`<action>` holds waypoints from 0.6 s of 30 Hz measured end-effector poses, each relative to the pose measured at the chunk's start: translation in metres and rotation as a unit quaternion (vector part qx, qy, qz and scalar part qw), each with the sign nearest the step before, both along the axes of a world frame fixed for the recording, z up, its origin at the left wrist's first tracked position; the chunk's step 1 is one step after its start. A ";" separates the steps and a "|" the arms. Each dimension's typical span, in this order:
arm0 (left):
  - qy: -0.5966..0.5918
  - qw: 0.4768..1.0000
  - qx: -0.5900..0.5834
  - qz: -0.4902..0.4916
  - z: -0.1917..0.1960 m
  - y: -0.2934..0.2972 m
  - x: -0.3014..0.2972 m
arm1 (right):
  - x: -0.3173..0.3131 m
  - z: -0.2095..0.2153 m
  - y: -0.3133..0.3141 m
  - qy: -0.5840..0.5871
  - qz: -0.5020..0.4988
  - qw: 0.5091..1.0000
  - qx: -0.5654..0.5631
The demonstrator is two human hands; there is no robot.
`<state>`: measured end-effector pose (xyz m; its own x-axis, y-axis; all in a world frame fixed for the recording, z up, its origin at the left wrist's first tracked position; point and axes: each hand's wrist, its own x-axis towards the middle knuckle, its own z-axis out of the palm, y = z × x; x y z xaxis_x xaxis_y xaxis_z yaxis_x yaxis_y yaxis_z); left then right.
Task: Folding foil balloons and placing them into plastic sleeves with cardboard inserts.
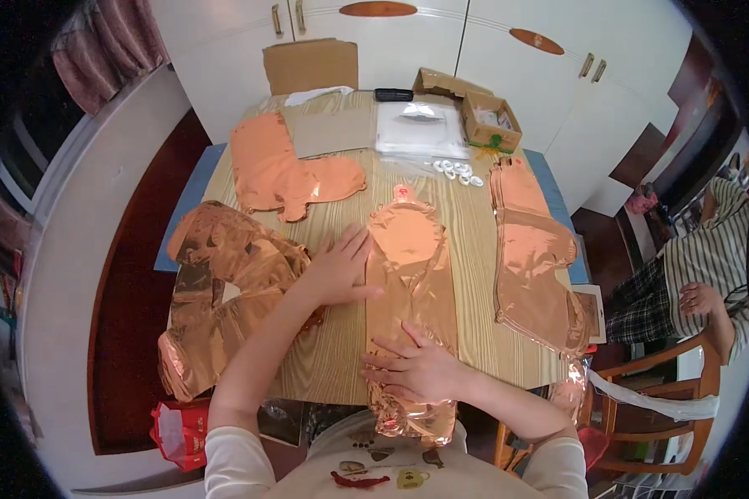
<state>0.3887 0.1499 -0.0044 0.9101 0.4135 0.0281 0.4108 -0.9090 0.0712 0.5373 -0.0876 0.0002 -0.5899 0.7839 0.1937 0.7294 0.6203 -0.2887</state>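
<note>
A flat copper-coloured foil balloon [409, 291] lies lengthwise in front of me, its near end hanging over the table's front edge. My right hand [416, 366] rests flat on its lower part with the fingers spread. Fingers apart, my left hand [341, 266] lies at the balloon's left edge, the palm toward the wood. Left of that arm is a large pile of copper foil balloons [225, 291]. Another flat foil balloon [295, 170] sits farther back on the left. A stack of foil balloons [533, 258] runs along the table's right side.
Behind the balloons are clear plastic bags [420, 129], white ribbon rolls [458, 172], an open cardboard box [491, 121], and a black object [394, 95]. A person in a striped top [707, 258] is at the right by a wooden chair [657, 407]. A red bag [179, 432] stands below left.
</note>
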 end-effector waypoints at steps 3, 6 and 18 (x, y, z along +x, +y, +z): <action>0.000 0.999 -0.009 -0.041 0.008 -0.016 -0.005 | 0.002 0.002 0.000 0.002 0.000 1.000 0.003; -0.006 0.999 0.003 -0.034 0.002 -0.014 -0.008 | 0.010 0.001 0.006 0.000 0.020 1.000 0.015; 0.018 0.999 -0.029 0.023 0.008 -0.013 -0.006 | 0.033 0.011 0.010 -0.022 -0.074 0.997 0.006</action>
